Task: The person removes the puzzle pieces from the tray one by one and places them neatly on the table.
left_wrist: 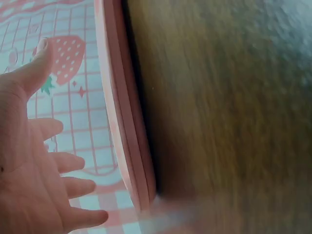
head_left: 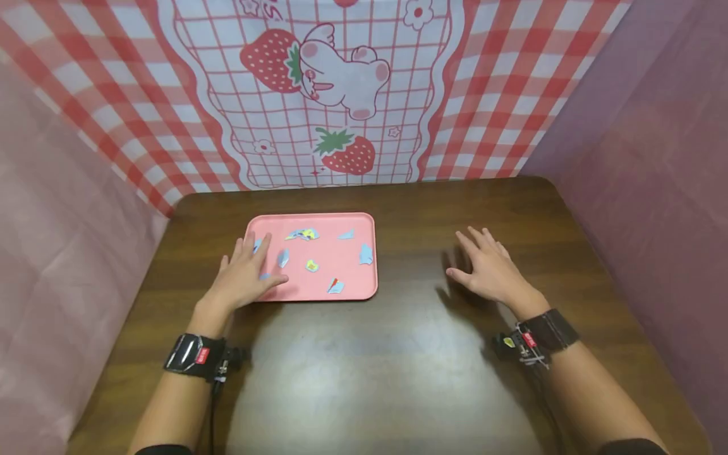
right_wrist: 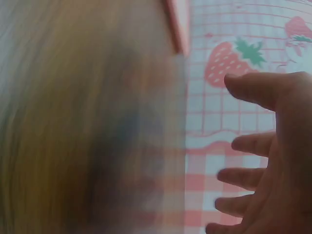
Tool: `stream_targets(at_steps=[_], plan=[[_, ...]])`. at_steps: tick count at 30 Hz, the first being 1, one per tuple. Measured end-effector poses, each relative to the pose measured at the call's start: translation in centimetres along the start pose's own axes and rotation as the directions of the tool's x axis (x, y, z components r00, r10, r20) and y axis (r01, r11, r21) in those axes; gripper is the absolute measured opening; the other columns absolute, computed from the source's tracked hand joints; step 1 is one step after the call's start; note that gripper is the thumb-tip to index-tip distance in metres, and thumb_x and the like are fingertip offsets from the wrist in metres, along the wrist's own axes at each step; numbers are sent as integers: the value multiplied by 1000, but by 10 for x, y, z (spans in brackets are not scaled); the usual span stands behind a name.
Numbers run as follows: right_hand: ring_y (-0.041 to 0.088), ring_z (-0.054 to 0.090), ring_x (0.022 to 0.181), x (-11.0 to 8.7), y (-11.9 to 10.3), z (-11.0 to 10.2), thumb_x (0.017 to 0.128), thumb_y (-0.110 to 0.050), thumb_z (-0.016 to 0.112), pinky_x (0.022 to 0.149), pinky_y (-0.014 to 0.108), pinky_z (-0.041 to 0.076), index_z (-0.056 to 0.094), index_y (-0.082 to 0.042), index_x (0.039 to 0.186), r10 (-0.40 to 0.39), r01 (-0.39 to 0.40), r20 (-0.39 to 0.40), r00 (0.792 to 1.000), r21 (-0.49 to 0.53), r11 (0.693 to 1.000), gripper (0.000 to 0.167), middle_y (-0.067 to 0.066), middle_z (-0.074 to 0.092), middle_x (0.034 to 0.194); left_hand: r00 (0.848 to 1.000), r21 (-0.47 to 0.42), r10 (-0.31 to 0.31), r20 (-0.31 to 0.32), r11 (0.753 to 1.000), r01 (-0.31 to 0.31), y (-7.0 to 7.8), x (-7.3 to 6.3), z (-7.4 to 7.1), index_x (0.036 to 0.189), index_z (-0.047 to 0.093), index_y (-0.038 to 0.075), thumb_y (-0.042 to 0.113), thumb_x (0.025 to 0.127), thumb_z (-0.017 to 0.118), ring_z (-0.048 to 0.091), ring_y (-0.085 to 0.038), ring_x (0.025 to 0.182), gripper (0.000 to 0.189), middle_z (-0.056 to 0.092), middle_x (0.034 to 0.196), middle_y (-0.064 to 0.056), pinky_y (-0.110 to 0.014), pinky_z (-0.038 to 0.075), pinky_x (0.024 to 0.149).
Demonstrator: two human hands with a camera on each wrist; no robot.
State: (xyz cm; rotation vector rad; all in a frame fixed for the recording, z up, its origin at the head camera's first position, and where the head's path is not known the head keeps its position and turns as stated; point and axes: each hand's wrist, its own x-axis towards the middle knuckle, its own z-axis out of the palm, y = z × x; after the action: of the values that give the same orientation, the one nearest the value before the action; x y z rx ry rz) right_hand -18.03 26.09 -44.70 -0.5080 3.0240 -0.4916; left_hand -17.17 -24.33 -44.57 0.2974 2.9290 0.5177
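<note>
A pink tray [head_left: 347, 275] lies at the back left of the table, with several irregular flat pieces on it. Among them are a blue and yellow piece [head_left: 304, 234], a small yellow piece [head_left: 311, 266], a light blue piece [head_left: 366, 254] and one with a red mark [head_left: 335, 286]. Above the tray's left end my left hand [head_left: 241, 278] hovers with fingers spread, partly hiding pieces there; it holds nothing. My right hand [head_left: 489, 268] is over the wooden table to the right, fingers extended and nothing in them. In the left wrist view the tray's side wall [left_wrist: 126, 107] shows beyond the hand.
The brown table [head_left: 364, 366] ends at a red-and-white checked cloth [head_left: 500, 82] with strawberry prints, hanging behind it. Pink fabric [head_left: 62, 253] stands on the left and more fabric [head_left: 643, 189] on the right. Each wrist wears a strapped camera with a cable.
</note>
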Motion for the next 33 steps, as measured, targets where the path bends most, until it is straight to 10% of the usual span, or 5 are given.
stream_targets(at_steps=[14, 20, 33], plan=[[38, 62, 115, 29, -34, 17, 93, -12, 71, 96, 53, 50, 60, 5, 133, -74, 80, -31, 997, 471, 878, 44, 23, 65, 126, 993, -302, -47, 112, 950, 79, -26, -14, 20, 162, 1, 5, 50, 83, 80, -3, -50, 150, 120, -9, 163, -33, -67, 15, 115], [26, 68, 93, 45, -48, 23, 94, -8, 69, 83, 41, 55, 68, 5, 122, -45, 52, -25, 999, 513, 857, 31, 13, 73, 101, 996, -363, -21, 85, 930, 50, -35, -13, 20, 161, -4, 2, 47, 80, 84, -4, -46, 151, 128, -7, 164, -29, -66, 17, 115], [18, 62, 78, 81, -87, 43, 90, -8, 69, 71, 31, 49, 74, 1, 103, -16, 25, -22, 1000, 568, 823, 17, 7, 71, 86, 977, -437, -144, 158, 877, 200, -46, -14, 14, 158, -7, -1, 39, 78, 87, 2, -44, 151, 130, -8, 165, -24, -62, 11, 118]])
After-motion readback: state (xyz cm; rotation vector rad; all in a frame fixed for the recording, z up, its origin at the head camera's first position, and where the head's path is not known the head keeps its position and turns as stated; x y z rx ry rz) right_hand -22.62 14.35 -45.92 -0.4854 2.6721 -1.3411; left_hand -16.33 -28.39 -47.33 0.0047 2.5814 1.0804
